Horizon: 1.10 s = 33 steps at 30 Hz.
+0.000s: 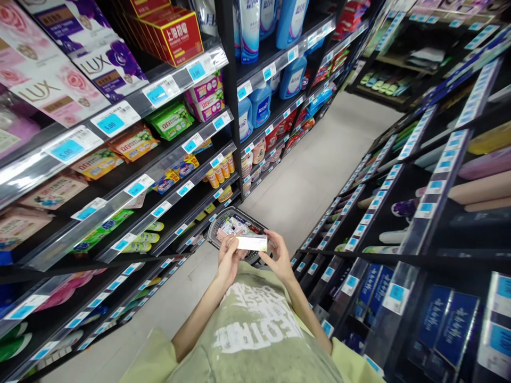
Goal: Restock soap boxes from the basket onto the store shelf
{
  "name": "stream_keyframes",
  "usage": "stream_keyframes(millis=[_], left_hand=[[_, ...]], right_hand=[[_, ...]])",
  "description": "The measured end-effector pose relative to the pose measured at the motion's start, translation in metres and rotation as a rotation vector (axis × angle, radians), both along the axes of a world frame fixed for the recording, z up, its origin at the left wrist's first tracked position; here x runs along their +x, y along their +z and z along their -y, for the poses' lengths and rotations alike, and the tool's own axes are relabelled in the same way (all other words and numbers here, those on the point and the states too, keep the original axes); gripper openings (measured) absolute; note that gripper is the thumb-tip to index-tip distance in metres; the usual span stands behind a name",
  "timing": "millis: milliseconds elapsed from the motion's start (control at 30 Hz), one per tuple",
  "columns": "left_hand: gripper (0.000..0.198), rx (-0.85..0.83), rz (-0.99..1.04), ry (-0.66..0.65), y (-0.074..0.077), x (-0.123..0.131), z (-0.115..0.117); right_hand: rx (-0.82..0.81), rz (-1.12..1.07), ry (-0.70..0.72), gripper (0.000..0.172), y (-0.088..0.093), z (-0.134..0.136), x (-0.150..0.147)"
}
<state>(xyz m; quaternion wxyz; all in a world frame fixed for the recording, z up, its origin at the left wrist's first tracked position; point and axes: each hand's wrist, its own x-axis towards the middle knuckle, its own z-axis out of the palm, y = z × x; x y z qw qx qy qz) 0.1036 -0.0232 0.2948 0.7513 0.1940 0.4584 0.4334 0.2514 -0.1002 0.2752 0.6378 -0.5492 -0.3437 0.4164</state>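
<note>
head view: slim oblong white box; perforated grey basket

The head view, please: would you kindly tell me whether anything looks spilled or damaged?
Nothing clearly stands out as spilled or damaged; the white box, in the left hand with the right hand at its other end, looks intact.

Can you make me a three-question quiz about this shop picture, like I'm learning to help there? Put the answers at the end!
1. Fill in the blank: the left hand holds a small box whose upward face is mostly ____.
2. Which thing is partly hidden behind the hands? A) a stool B) a basket C) a ladder
3. True or false: the red-and-gold boxes sit on a higher shelf than the green packs.

Key: 1. white; 2. B; 3. true.
</note>
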Motion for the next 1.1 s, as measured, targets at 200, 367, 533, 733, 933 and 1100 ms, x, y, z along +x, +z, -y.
stream_keyframes(millis=[200,367,533,733,933,1100], left_hand=[[0.045,0.105,0.026,-0.048,-0.003,-0.005,0.002],[0.055,0.253,0.036,-0.151,0.003,-0.009,0.003],[0.062,0.368,0.089,-0.175,0.001,-0.010,0.002],[0.058,0.368,0.094,-0.161,-0.003,-0.011,0.001],[0.055,0.383,0.041,-0.156,0.002,-0.012,0.003],[0.052,0.415,-0.005,-0.132,0.001,-0.009,0.001]], right_hand=[[-0.076,-0.197,-0.043,0.052,0.004,-0.003,0.002],[-0.045,-0.293,-0.002,0.058,0.011,0.002,0.007],[0.016,-0.313,0.014,0.059,0.015,0.006,0.008],[0.023,-0.304,0.006,0.056,0.011,0.006,0.006],[0.027,-0.311,0.026,0.055,0.007,0.007,0.004],[0.007,-0.314,0.016,0.056,0.003,0.005,0.004]])
